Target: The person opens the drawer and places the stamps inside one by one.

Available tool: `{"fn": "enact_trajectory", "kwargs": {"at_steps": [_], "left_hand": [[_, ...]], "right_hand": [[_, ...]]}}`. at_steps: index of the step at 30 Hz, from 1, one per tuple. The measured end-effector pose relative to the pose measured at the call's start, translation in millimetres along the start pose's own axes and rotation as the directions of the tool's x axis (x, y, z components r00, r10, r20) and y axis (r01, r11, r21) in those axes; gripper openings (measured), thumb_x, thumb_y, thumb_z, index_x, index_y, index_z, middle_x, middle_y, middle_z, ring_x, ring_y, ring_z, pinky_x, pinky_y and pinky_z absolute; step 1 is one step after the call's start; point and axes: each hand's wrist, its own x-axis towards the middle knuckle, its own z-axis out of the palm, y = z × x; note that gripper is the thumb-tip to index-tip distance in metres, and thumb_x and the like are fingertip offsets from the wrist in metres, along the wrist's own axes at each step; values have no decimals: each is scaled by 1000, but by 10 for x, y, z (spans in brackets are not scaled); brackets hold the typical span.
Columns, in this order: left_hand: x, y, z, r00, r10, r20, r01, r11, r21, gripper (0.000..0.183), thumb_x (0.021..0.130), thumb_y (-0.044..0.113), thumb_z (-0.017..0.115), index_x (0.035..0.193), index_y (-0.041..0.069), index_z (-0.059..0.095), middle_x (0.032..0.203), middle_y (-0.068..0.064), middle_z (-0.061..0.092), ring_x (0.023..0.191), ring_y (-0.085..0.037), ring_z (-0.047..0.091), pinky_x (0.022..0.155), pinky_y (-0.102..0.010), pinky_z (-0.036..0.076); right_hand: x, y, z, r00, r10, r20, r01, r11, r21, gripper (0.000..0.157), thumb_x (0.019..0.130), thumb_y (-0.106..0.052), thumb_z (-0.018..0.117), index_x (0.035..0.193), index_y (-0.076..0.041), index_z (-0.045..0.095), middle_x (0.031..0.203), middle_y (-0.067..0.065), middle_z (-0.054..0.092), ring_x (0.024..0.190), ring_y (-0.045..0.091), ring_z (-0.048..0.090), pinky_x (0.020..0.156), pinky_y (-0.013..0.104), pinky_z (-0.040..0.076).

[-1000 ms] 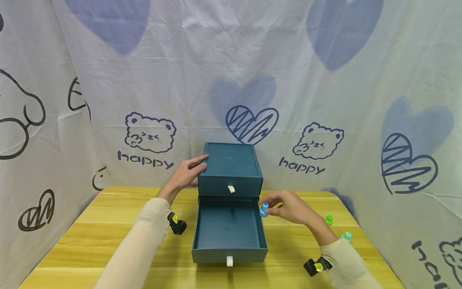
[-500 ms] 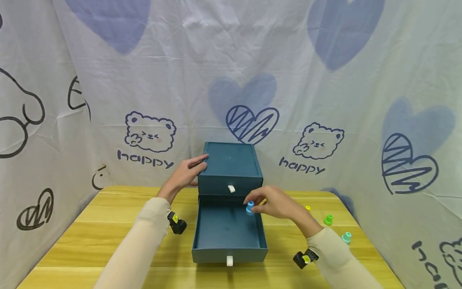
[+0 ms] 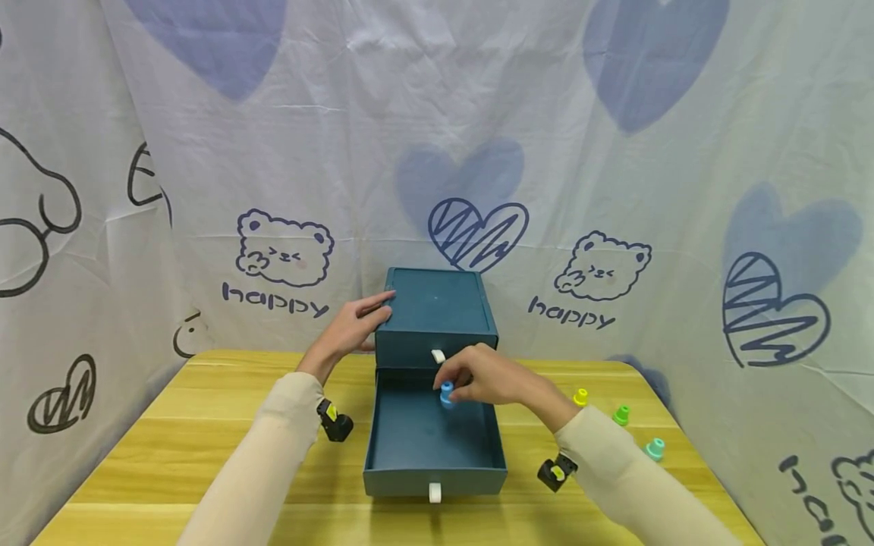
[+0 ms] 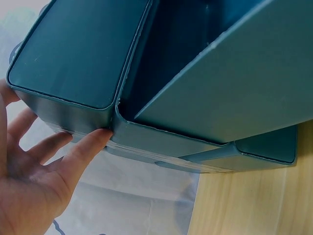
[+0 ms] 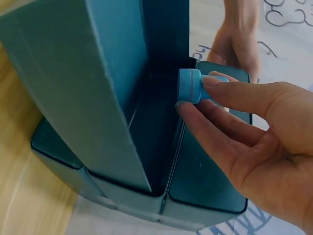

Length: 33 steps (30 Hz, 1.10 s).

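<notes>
A dark teal drawer cabinet [image 3: 437, 303] stands on the table, its upper drawer closed and a lower drawer [image 3: 434, 482] pulled out. My left hand [image 3: 348, 330] rests on the cabinet's left side, fingers extended; the left wrist view shows fingertips [image 4: 100, 137] touching the wall. Over the back part of the pulled-out drawer, my right hand [image 3: 488, 375] pinches a small blue stepped peg [image 3: 447, 396] between thumb and fingers. In the right wrist view the peg [image 5: 190, 86] shows a wide base and narrower neck, apart from the drawer walls. Nothing lies on the visible drawer floor.
Right of the cabinet, a yellow peg [image 3: 580, 397], a green peg [image 3: 621, 415] and a mint peg [image 3: 655, 449] stand on the wooden table [image 3: 328, 493]. White handles [image 3: 435, 493] stick out from the drawer fronts. A printed cloth [image 3: 382, 152] hangs behind.
My right hand has carried the blue peg leftward from beside the drawer's right wall to above its interior. The yellow peg has come into view behind that arm. My left hand stays put.
</notes>
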Motion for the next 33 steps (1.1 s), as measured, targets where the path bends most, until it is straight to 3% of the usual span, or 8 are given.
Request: {"fn": "enact_trajectory", "kwargs": {"at_steps": [16,33], "left_hand": [[12,-9,3,1000,5,7,-5,1000,5,58,108,37,51,161,20,38,169,-19,29,149,-47,39,101,-61,55],[2,-7,-4,1000,2,8,-2,1000,9,58,108,38,51,162,21,37,170,-19,28,148,-47,40,101,-60,55]], "right_hand": [[307,-186,103,994,-91,52,95,994,-61,20,92,-8,77,111,-5,79,105,7,80,90,11,73,81,19,60],[589,-265,263,987,-45,157,66,989,-129,19,90,-7,79,108,-10,81,103,2,80,88,4,71,78,13,57]]}}
